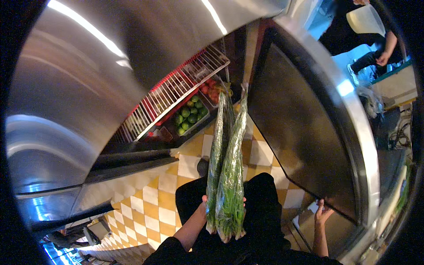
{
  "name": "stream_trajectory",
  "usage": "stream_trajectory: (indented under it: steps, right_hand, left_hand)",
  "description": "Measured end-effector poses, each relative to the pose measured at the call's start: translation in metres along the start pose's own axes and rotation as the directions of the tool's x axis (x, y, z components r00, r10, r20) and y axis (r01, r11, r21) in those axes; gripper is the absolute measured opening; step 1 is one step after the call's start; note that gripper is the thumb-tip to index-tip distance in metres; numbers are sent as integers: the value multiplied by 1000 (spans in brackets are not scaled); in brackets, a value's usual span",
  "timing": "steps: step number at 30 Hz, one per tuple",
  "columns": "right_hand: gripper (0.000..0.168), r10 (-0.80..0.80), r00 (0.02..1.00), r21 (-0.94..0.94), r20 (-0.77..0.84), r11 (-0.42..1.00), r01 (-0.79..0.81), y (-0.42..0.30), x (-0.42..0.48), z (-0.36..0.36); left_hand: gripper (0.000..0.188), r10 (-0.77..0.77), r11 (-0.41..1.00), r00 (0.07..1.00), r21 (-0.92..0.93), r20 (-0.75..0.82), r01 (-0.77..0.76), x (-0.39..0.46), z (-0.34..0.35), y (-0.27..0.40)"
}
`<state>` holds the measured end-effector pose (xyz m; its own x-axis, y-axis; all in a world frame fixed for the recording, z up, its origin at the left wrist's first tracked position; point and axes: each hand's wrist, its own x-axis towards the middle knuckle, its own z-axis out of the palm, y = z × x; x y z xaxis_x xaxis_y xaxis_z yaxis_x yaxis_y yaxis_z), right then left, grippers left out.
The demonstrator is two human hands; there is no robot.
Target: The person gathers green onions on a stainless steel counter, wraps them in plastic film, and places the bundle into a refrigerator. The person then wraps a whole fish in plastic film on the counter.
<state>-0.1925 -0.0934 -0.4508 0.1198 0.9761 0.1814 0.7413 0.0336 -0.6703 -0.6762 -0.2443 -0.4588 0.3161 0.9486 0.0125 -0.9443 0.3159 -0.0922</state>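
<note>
Two bundles of green onions (228,172) in clear plastic wrap lie lengthwise before me, with their white root ends towards my body. My left hand (202,208) holds both from beneath; its thumb shows on the left side and fingertips on the right. Most of that palm is hidden under the bundles. At lower right, my right hand (322,212) grips the bottom edge of an open refrigerator door (304,132), its fingers partly hidden behind it. Beyond the onion tips is the refrigerator's interior, with a white wire shelf (179,96) inside.
Below the shelf sit a tub of limes (190,114) and a container of tomatoes (209,89). A stainless steel panel (73,99) fills the left. Yellow and white tiles (159,202) cover the floor. Another person (351,33) holds a pale container at upper right.
</note>
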Motion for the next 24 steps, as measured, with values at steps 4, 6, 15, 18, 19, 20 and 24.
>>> stream_trajectory:
  steps: [4, 6, 15, 18, 19, 20, 24]
  right_hand:
    - [29, 9, 1000, -24, -22, 1000, -9, 62, -43, 91]
    - [31, 86, 994, -32, -73, 996, -88, 97, -60, 129]
    - [30, 217, 972, -232, 91, 954, -192, 115, -86, 246]
    - [30, 313, 916, -248, 250, 935, -252, 61, -100, 285]
    - [30, 283, 892, -247, 353, 948, -202, 39, -87, 300]
    - [30, 269, 871, -240, 411, 954, -181, 20, -83, 313]
    - [31, 156, 807, -120, 570, 987, -107, -51, -63, 346]
  left_hand:
    - [131, 0, 996, 995, 85, -103, 9, 21, -34, 69]
    - [130, 9, 999, 1000, 51, -4, -9, 29, -72, 90]
    - [145, 278, 884, 907, 285, 317, -371, 41, -140, 100]
    - [146, 255, 917, 891, 197, 376, -346, 56, -133, 105]
    - [146, 308, 901, 866, 172, 394, -399, 48, -128, 106]
    - [147, 320, 902, 855, 144, 408, -406, 44, -126, 109]
    - [150, 382, 883, 837, 112, 391, -455, 16, -135, 115]
